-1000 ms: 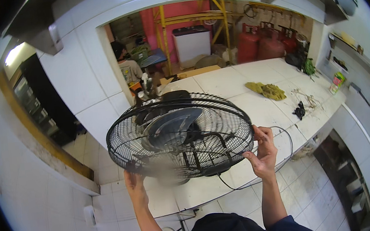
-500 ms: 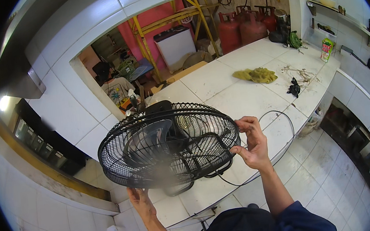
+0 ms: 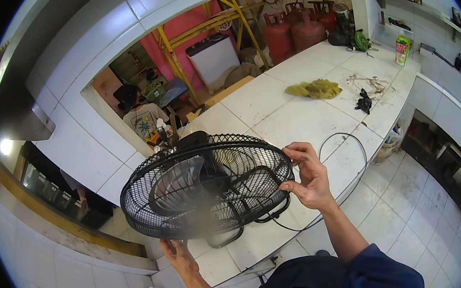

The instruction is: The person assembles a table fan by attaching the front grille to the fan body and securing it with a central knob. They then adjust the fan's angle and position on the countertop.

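We see the fan (image 3: 207, 186) on the counter (image 3: 273, 120), near edge, face tilted upward. Right hand (image 3: 310, 183) pinches its right rim between thumb and fingers; left hand (image 3: 181, 259) touches its lower-left rim, we can't tell if gripping. Yellowish cloth (image 3: 313, 89) lies farther back.

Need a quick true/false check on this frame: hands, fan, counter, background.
1. The right hand grips the rim of the fan cage. True.
2. The left hand is on the crumpled yellow-green cloth. False: it is at the cage's lower edge; the cloth lies farther back.
3. The cloth is on the white tiled counter. True.
4. The fan cage is white. False: it is black.
5. The gas cylinders in the background are blue. False: they are red.
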{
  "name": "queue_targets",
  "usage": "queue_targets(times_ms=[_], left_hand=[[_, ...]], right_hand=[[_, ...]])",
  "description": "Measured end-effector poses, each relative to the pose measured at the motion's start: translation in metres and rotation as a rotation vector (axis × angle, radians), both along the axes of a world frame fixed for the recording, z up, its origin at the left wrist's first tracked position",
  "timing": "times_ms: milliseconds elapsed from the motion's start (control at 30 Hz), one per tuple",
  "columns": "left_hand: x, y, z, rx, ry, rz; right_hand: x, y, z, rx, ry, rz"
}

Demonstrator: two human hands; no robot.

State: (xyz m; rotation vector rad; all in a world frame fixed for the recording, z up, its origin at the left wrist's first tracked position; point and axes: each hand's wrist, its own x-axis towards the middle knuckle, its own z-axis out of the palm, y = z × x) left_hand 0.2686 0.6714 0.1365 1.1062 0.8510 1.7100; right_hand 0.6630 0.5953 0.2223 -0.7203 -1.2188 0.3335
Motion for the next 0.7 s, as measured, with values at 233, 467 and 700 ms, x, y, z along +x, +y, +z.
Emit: queue_targets(times_ms=[233, 467, 700], left_hand=[[-0.002, -0.002, -0.007, 0.008, -0.038, 0.007], [-0.011, 0.001, -0.02, 0.085, -0.063, -0.052], [-0.009, -0.006, -0.016, 0.014, -0.087, 0.0]], right_hand=[[-0.002, 0.005, 0.001, -0.011, 0.038, -0.005], [-0.012, 0.006, 0.0, 0.016, 0.135, 0.007], [-0.018, 0.006, 0.004, 0.036, 0.13, 0.001]])
